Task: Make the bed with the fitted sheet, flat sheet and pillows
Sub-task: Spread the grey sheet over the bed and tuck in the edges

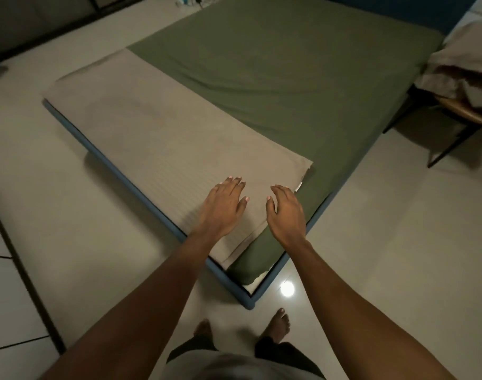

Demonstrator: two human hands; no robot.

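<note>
Your left hand (pixel 223 208) lies flat, fingers straight, on the folded beige striped flat sheet (pixel 152 127), which covers the near-left strip of the olive-green fitted sheet (pixel 275 64). Your right hand (pixel 286 215), fingers relaxed, rests on that beige sheet's right edge. Beige pillows (pixel 459 72) sit far right.

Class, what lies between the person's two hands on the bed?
Only bare folded beige sheet, shown in the head view, between the left hand and right hand.

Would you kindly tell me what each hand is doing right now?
Left hand: open, palm down on the folded tan sheet.
Right hand: open, fingers relaxed at that sheet's edge, gripping nothing.
</note>
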